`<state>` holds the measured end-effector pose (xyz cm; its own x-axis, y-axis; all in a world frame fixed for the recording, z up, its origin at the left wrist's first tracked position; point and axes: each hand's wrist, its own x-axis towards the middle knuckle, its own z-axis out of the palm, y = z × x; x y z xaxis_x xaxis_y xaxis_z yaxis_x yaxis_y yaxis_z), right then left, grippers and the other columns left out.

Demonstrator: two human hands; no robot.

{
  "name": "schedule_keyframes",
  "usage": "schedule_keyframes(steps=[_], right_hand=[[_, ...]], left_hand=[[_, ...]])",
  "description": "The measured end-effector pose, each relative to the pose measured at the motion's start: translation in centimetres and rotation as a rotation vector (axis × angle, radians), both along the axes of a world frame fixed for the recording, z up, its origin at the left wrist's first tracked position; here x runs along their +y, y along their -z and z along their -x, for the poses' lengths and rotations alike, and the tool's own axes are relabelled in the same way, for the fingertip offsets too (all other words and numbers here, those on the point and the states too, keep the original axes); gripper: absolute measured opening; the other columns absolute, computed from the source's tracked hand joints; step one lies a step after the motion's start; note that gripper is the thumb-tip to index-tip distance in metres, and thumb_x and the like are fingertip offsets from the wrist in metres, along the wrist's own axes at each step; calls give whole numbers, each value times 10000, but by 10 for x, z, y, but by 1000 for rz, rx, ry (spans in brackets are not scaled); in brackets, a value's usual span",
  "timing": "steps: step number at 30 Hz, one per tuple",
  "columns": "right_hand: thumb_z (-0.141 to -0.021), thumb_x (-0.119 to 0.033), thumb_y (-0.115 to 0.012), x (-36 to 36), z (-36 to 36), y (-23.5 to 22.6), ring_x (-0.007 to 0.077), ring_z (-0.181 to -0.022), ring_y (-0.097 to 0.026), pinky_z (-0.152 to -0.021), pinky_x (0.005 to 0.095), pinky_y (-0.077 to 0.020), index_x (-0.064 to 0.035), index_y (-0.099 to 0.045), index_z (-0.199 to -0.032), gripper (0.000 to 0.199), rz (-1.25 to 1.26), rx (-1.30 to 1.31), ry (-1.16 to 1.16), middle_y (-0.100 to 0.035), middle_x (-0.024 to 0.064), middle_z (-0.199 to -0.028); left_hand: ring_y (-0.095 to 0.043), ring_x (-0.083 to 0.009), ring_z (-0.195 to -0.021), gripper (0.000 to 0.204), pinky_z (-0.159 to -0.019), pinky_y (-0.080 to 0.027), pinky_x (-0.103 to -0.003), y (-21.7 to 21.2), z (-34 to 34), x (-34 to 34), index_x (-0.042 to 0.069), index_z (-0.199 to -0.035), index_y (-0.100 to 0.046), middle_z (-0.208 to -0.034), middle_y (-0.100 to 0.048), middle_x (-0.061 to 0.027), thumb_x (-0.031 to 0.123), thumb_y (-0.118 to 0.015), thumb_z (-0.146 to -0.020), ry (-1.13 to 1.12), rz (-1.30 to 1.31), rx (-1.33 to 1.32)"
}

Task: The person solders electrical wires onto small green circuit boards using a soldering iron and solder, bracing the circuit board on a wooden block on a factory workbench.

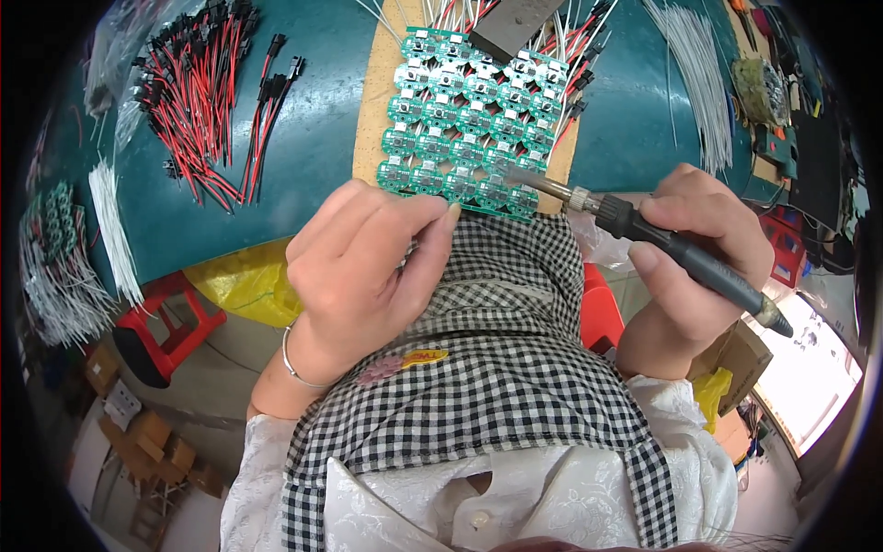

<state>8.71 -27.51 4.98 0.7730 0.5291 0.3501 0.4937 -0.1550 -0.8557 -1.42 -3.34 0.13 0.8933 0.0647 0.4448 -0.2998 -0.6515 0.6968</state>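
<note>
A panel of small green circuit boards [474, 122] lies on a tan board [373, 101] at the table's near edge. A dark grey block [515, 26] rests across its far side, with white, red and black wires sticking out around it. My right hand [704, 230] grips a soldering iron [699, 262]; its metal tip reaches over the panel's near right part, where contact cannot be made out. My left hand [368, 253] is closed at the panel's near edge, thumb and forefinger pinched together. Whatever is between those fingertips is too small or hidden to name.
On the teal table [317, 92], red-and-black leads with black connectors [198, 110] lie to the left. White wires [704, 92] are spread at the right, and another white bundle [112, 230] hangs at the left edge. A red stool [170, 327] stands below.
</note>
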Motion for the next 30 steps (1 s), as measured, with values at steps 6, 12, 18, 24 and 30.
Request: schedule_keyframes(steps=[6,12,18,24,30], right_hand=[[-641,-15,-787,2,11,9,164,-547,-583,-508,252,-411,61,-697,-860,248,-12,0,38,-641,100,-675],[-659,-4,-766,5,16,9,169,-577,-558,-544,263,-377,85,-666,-906,281,87,-8,24,-639,116,-691],[-645,-20,-822,7,15,1,204,-551,-623,-503,294,-470,20,-717,-859,241,165,-84,4,-677,90,-702],[-614,-13,-778,11,15,-3,207,-536,-574,-507,299,-403,58,-688,-832,246,205,-147,-31,-645,106,-664],[-604,-38,-778,9,14,-2,194,-526,-544,-508,298,-382,69,-683,-829,266,176,-113,-5,-634,114,-653]], left_hand=[[-507,-175,-512,163,-488,-397,-298,4,-1,-4,17,-861,-698,-629,-567,-47,-51,-788,-743,39,-35,27],[-549,-219,-529,185,-495,-438,-326,6,-5,-6,23,-878,-680,-640,-572,-63,-33,-790,-740,58,-66,26],[-569,-228,-541,186,-505,-455,-332,12,-7,-9,29,-881,-679,-651,-590,-67,-32,-789,-744,48,-37,10],[-569,-217,-545,174,-508,-448,-317,4,-8,-10,32,-847,-675,-648,-591,-62,-34,-795,-739,40,-60,31],[-555,-198,-526,182,-502,-430,-302,-1,-2,-8,27,-807,-676,-629,-584,-52,-52,-808,-709,-3,24,38]])
